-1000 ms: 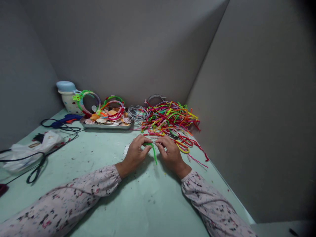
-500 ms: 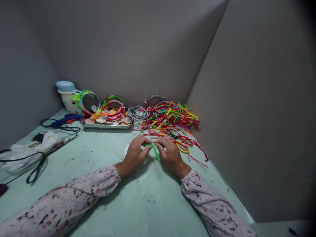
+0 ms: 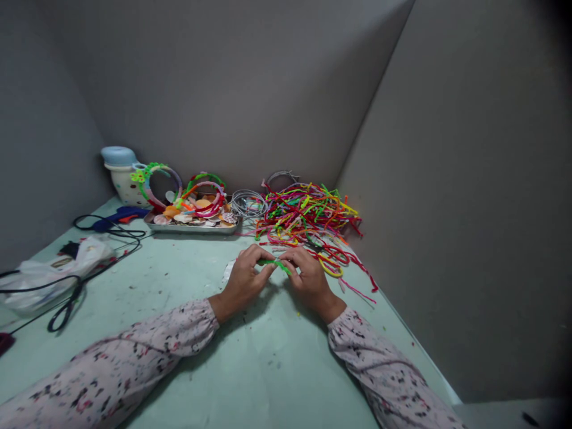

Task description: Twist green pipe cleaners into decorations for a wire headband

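A short green pipe cleaner (image 3: 283,266) runs between my two hands above the middle of the table. My left hand (image 3: 245,276) pinches one end of it between thumb and fingers. My right hand (image 3: 309,277) is closed on the other part, thumb and index fingertip together near its loose end. Something thin and grey shows between the fingertips, too small to make out. Part of the green strand is hidden behind the fingers. Behind my left hand a pale disc-like thing (image 3: 227,271) lies on the table, mostly covered.
A heap of coloured pipe cleaners (image 3: 308,208) lies at the back right. Beside it are coiled grey wire (image 3: 248,204) and a metal tray (image 3: 192,229) of shells with decorated hoops. A lidded jar (image 3: 125,182), a plastic bag (image 3: 67,268) and black cable (image 3: 80,287) are at left.
The green pipe cleaner's free end, which hung down between the hands, is now raised and bent toward my right fingertips. Both hands have stayed nearly in place.
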`<move>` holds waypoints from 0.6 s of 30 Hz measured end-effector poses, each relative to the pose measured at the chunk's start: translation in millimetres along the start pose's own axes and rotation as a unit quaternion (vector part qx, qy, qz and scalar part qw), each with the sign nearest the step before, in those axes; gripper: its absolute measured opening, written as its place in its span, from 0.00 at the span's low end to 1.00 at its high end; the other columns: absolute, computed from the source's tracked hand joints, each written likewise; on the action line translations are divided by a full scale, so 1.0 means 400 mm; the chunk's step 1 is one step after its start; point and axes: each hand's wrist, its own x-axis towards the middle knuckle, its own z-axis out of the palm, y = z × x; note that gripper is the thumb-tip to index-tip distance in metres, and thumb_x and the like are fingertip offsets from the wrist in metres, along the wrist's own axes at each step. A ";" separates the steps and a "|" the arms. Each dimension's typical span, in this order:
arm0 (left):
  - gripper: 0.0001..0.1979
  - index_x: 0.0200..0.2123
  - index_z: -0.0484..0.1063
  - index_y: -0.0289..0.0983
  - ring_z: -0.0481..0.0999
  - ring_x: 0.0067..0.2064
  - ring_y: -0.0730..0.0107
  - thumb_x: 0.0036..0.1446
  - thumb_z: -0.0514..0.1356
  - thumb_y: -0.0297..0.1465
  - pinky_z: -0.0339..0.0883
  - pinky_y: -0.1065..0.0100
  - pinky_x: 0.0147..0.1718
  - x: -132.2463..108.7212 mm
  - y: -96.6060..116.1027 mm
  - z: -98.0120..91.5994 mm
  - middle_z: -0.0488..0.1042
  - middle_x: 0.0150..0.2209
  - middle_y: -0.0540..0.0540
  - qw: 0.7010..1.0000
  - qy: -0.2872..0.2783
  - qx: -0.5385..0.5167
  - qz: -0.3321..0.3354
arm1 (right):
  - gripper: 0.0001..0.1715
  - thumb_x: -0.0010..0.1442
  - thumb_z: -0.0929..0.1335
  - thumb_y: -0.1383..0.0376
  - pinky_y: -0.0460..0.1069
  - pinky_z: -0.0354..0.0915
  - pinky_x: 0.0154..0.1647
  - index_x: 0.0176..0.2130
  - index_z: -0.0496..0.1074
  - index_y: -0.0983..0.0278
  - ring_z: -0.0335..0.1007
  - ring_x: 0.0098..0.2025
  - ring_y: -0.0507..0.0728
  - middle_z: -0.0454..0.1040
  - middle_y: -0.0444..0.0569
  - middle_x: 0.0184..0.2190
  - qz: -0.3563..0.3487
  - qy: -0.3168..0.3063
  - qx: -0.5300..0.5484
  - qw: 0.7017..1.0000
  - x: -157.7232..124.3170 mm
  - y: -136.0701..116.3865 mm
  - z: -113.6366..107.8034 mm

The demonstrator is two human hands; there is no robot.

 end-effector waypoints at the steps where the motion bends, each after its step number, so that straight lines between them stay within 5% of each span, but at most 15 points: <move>1: 0.02 0.34 0.70 0.37 0.70 0.39 0.65 0.58 0.60 0.29 0.63 0.63 0.40 0.000 0.000 0.000 0.72 0.34 0.47 1.000 0.000 0.005 0.000 | 0.08 0.65 0.63 0.68 0.51 0.67 0.43 0.40 0.72 0.62 0.71 0.42 0.56 0.75 0.50 0.37 0.002 0.001 -0.002 1.000 0.000 -0.001 0.000; 18: 0.03 0.35 0.69 0.37 0.71 0.41 0.64 0.59 0.60 0.31 0.60 0.61 0.43 -0.001 0.002 0.000 0.72 0.35 0.48 0.999 -0.002 0.045 0.000 | 0.08 0.64 0.63 0.69 0.52 0.68 0.43 0.40 0.72 0.62 0.71 0.42 0.57 0.75 0.51 0.37 -0.010 0.002 -0.005 1.000 0.000 0.001 -0.002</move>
